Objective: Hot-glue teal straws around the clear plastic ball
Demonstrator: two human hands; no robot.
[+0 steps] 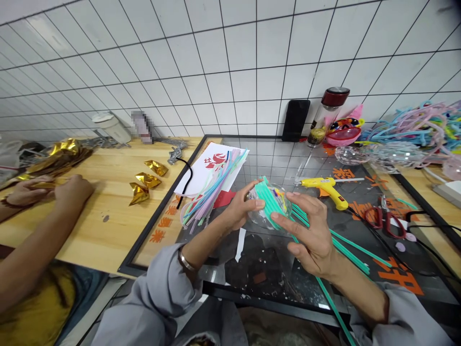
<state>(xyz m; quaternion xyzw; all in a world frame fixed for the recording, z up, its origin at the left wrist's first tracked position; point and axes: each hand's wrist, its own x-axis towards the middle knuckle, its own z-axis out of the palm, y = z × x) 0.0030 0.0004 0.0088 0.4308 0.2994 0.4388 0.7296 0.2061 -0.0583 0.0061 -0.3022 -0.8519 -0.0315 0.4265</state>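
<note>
My left hand (240,207) grips a clear plastic ball (258,222) from its left side, thumb in front. A band of mint-green pipe cleaners (267,196) lies side by side across the ball, and colourful bits show through its wall. On the right, my right hand (312,230) steadies the ball, its index finger pressed on the green band and its thumb apart below. Loose green pipe cleaners (351,254) stretch out beneath my right hand. Behind it lies a yellow glue gun (326,186) with a glue stick in its back.
Pastel pipe cleaners (216,185) rest on white paper (194,170). Red-handled scissors (385,221), a black phone (296,120), a glass bottle (322,120) and a pink figure (344,132) are right. Left, another person's hands (74,192) work near gold folded pieces (147,180). A tiled wall stands behind.
</note>
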